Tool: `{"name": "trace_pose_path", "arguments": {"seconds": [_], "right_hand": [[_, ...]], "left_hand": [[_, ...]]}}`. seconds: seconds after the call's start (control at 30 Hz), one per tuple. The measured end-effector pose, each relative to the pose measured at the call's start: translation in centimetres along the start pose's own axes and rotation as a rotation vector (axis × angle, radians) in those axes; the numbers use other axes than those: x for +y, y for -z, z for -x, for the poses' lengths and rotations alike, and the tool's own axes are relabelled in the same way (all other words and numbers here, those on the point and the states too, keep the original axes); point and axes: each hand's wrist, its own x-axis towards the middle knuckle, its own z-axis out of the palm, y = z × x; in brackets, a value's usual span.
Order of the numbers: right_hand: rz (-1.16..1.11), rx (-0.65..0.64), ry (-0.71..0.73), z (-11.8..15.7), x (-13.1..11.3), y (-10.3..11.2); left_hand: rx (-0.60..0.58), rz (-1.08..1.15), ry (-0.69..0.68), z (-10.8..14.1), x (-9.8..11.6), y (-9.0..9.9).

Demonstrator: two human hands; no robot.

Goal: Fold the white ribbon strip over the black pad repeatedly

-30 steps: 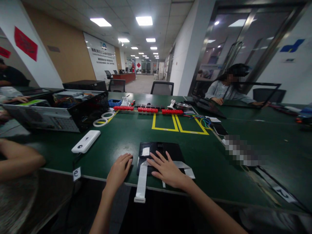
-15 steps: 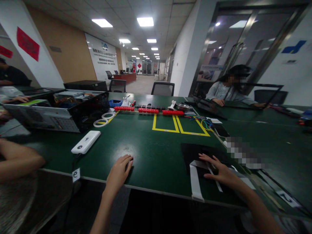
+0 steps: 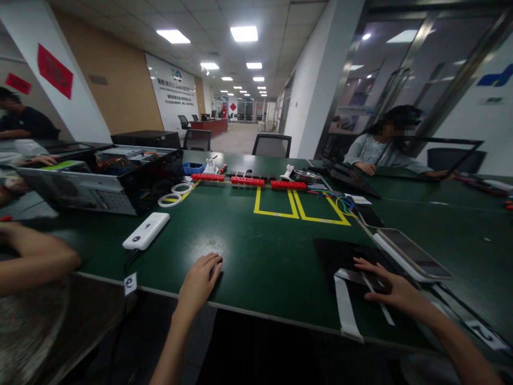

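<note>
Head view: the green tabletop [image 3: 248,267] runs from its near edge, just beyond the dark lap, back to the chairs. A broad stretch of its surface lies between the left hand [image 3: 198,280] and the black panel [image 3: 331,254], reaching back to the yellow tape outlines [image 3: 276,215] and red blocks [image 3: 247,182]. Room on the right narrows between the panel and the white case [image 3: 395,259] under a phone [image 3: 414,251]. On the left, the white box [image 3: 146,231] marked 9 sits well apart from the left hand, in front of the open computer case [image 3: 96,190] and white rings [image 3: 169,200].

The right hand [image 3: 395,291] covers part of the panel, whose far-right outline fades into shadow. A flat pale ribbon [image 3: 348,310] reaches the near edge; its other end runs in under the fingers. The case's inside is only partly visible, and a person's arm [image 3: 36,256] is cut off at left.

The right hand's fingers are spread, thumb well apart from them, over the panel beside a thin white strip [image 3: 380,305]; firm contact cannot be told. The left hand's fingers lie close together, curved over a small dark object [image 3: 217,264], mostly hidden; whether they grip it cannot be told.
</note>
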Motion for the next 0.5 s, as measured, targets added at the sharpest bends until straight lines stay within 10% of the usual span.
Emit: {"name": "trace_pose_path", "arguments": {"seconds": [0.27, 0.5], "right_hand": [[0.227, 0.289, -0.154, 1.4, 4.7, 1.7], [0.228, 0.194, -0.217, 1.5, 5.3, 2.1]], "left_hand": [[0.005, -0.028, -0.021, 0.0, 0.0, -0.2], [0.030, -0.010, -0.017, 0.0, -0.1, -0.2]]}}
